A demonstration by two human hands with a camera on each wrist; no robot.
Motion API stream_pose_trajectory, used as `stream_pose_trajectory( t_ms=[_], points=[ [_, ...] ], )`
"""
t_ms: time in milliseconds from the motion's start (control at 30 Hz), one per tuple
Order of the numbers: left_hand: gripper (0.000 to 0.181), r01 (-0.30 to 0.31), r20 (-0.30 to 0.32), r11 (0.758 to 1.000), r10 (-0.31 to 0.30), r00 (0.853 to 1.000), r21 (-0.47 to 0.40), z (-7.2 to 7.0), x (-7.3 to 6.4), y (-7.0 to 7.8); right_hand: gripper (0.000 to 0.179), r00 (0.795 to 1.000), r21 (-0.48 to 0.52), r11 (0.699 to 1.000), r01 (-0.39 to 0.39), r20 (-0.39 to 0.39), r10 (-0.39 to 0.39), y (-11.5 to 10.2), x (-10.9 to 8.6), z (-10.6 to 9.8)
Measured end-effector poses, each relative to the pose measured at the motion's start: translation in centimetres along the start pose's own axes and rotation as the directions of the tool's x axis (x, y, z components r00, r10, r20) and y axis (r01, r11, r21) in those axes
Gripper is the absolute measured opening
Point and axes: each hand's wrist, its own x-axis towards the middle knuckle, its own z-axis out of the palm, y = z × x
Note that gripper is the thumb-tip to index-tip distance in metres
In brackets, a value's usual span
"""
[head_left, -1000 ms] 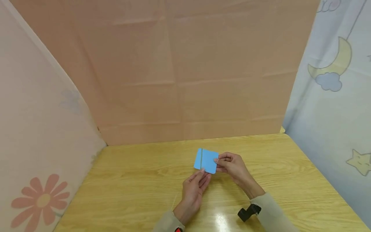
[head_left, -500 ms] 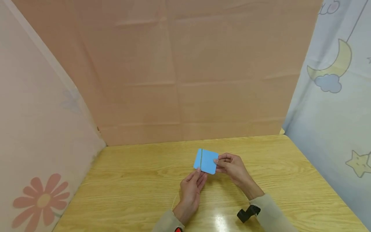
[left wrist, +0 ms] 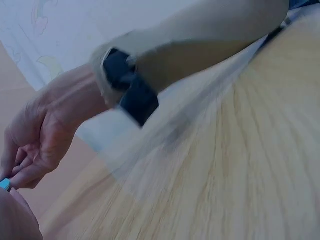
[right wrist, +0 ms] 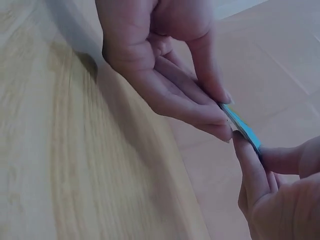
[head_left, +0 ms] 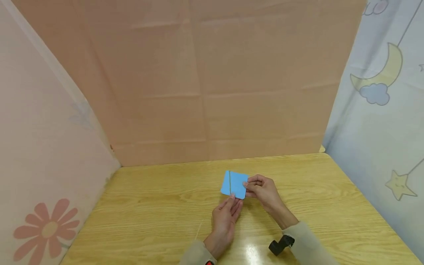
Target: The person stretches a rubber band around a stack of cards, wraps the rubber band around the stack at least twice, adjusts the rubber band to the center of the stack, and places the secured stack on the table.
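Note:
Both hands hold a thin square blue card or stack of cards (head_left: 237, 185), with an olive-yellow band running across it near its left side. It is held tilted above the table. My right hand (head_left: 265, 191) pinches its right edge between thumb and fingers. At the near edge, close to the band, my left hand (head_left: 224, 219) grips it, thumb on top and fingers underneath. Edge-on in the right wrist view, the blue card (right wrist: 245, 129) runs between both hands' fingertips. Only a bit of the blue card (left wrist: 5, 184) shows in the left wrist view.
A wood-grain table (head_left: 159, 198) lies beneath the hands. A thin pale-yellow line (head_left: 199, 229) shows beside the left wrist. Behind stands a brown cloth backdrop (head_left: 205, 81), with patterned cloths on both sides. A black device (head_left: 281, 244) sits on the right wrist.
My left thumb slid left along the near edge half a second ago and is now back near the band. The card and right hand have shifted slightly left.

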Motion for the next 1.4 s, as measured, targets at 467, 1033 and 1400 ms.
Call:
stream_pose_trajectory(
  t_ms=[467, 1033, 1400],
  points=[
    [0.047, -0.009, 0.063, 0.999, 0.006, 0.998, 0.049, -0.6, 0.7, 1.1, 0.02, 1.0, 0.033, 0.999, -0.012, 0.006, 0.012, -0.8, 0.3, -0.2],
    [0.03, 0.008, 0.056, 1.0, -0.009, 0.998, 0.018, -0.1, 0.8, 0.4, 0.014, 1.0, 0.032, 0.999, -0.007, -0.013, 0.008, -0.6, 0.1, -0.5],
    [0.033, 0.023, 0.07, 0.999, -0.026, 0.997, 0.033, 0.2, 0.4, 0.2, 0.014, 1.0, 0.029, 1.0, -0.005, -0.014, 0.005, -0.3, 0.1, -0.4]
  ],
)
